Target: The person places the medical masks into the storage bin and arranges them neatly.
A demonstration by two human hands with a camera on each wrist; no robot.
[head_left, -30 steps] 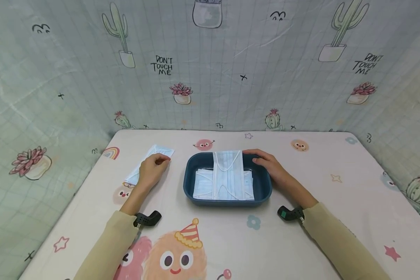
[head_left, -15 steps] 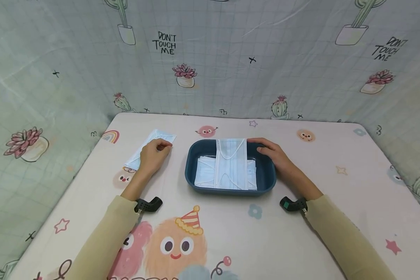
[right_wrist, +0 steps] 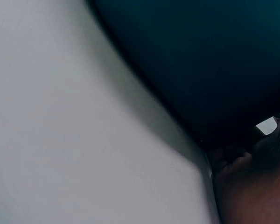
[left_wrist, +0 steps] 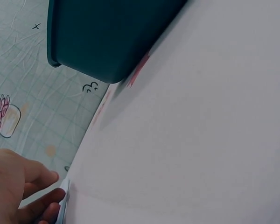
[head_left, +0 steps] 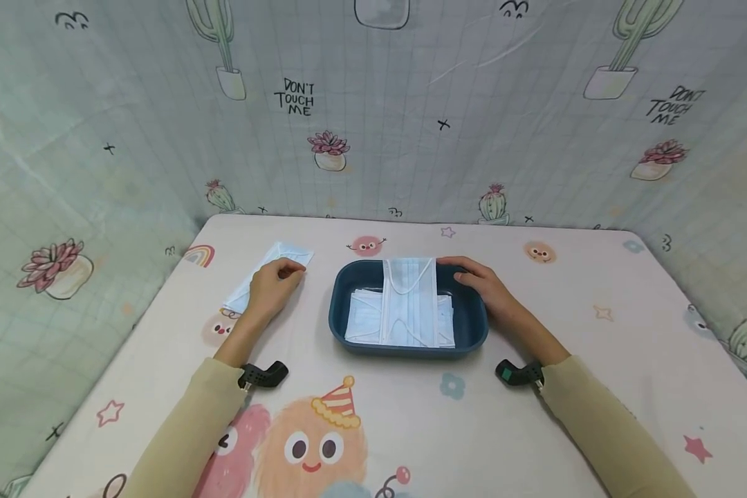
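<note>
A blue disposable face mask (head_left: 243,294) lies flat on the left of the table. My left hand (head_left: 274,285) rests over its right part, with fingers loosely bent; in the left wrist view the fingertips (left_wrist: 58,193) are right at the mask's edge and the thumb stands apart. A dark blue plastic bin (head_left: 471,325) stands at the middle, holding several folded masks (head_left: 364,318). One more mask (head_left: 409,304) lies lengthwise over them, reaching the back rim. My right hand (head_left: 488,287) holds the bin's back right corner, thumb over the rim; its other fingers are partly hidden behind the bin.
The bin's side fills much of the right wrist view. A printed white cloth (head_left: 373,387) covers the table, and a patterned curtain (head_left: 373,104) hangs behind its back edge. Black wrist cameras (head_left: 264,375) sit at both cuffs.
The head view tilts down and then partly back up, shifting the whole scene. Both hands, the masks and the bin keep their places on the table.
</note>
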